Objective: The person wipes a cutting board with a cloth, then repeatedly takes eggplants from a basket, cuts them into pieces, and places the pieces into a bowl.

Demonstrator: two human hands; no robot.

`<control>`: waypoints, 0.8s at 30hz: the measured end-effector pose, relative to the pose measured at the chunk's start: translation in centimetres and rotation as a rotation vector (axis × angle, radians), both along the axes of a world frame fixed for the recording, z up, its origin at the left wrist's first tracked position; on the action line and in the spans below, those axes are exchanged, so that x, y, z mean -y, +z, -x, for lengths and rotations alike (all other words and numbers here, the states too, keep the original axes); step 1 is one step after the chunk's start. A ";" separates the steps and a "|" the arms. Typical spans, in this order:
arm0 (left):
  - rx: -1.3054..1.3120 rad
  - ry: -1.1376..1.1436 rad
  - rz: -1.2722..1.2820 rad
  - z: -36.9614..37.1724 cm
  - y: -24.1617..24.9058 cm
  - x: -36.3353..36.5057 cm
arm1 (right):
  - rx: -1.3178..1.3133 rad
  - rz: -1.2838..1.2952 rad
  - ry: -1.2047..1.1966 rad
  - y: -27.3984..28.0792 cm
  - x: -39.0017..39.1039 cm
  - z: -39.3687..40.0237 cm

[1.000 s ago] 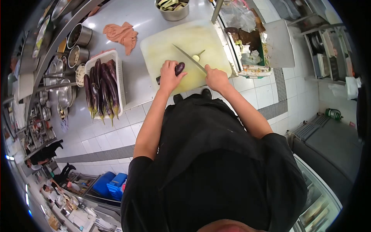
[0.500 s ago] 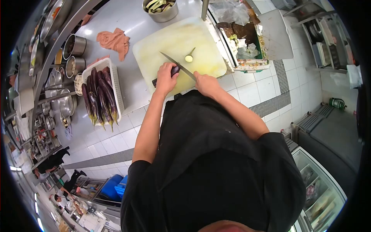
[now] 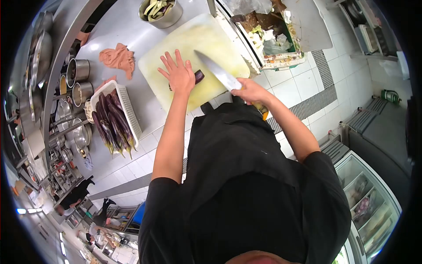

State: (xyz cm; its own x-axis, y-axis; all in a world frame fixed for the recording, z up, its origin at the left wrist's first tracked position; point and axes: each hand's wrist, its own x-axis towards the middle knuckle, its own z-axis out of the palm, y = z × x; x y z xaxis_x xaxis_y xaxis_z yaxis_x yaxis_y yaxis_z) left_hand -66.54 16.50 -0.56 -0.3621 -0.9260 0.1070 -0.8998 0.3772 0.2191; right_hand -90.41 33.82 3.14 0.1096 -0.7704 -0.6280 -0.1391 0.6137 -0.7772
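Purple eggplant (image 3: 199,76) lies on the pale cutting board (image 3: 211,37) beneath the left hand (image 3: 181,78), whose fingers are spread wide; the palm hides its middle, one end shows on the thumb side and a bit of dark skin on the other. How hard the palm presses cannot be told. The right hand (image 3: 250,91) is closed around the handle of a knife (image 3: 217,70), whose blade slants over the board, near the eggplant but apart from it.

Left of the board lie a crumpled pink cloth (image 3: 118,59) and, closer to the person, a white basket (image 3: 132,116) of whole eggplants (image 3: 112,119). Beyond the board's far edge stands a metal pot (image 3: 171,18) of cut eggplant strips (image 3: 157,9). Just right of the board, a waste bin (image 3: 285,59) holds leafy scraps (image 3: 258,35) and clear plastic.
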 end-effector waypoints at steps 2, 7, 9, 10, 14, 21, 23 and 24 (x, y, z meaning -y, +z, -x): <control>0.027 -0.018 -0.021 0.1 -0.4 0.4 | 0.093 0.006 0.040 -1.0 0.2 -0.7; 0.044 -0.037 -0.022 0.5 -0.3 0.6 | 0.139 -0.029 0.060 -1.0 0.8 -0.9; 0.037 -0.033 -0.036 0.6 -0.1 0.7 | 0.163 -0.037 0.065 -0.9 1.1 -0.9; 0.023 -0.033 -0.044 0.6 -0.1 0.7 | 0.182 -0.039 0.068 -0.9 1.1 -1.1; 0.016 -0.024 -0.059 0.8 0.0 0.9 | 0.225 -0.071 0.034 -1.0 1.4 -2.4; -0.030 -0.013 -0.061 0.9 -0.7 1.1 | 0.233 -0.007 0.006 -2.2 2.9 -7.8; -0.068 0.017 -0.050 0.6 -0.9 1.2 | 0.238 0.000 0.036 -1.2 3.3 -7.3; -0.312 0.079 -0.145 0.1 -1.6 1.3 | 0.185 0.016 0.062 -0.7 3.4 -6.3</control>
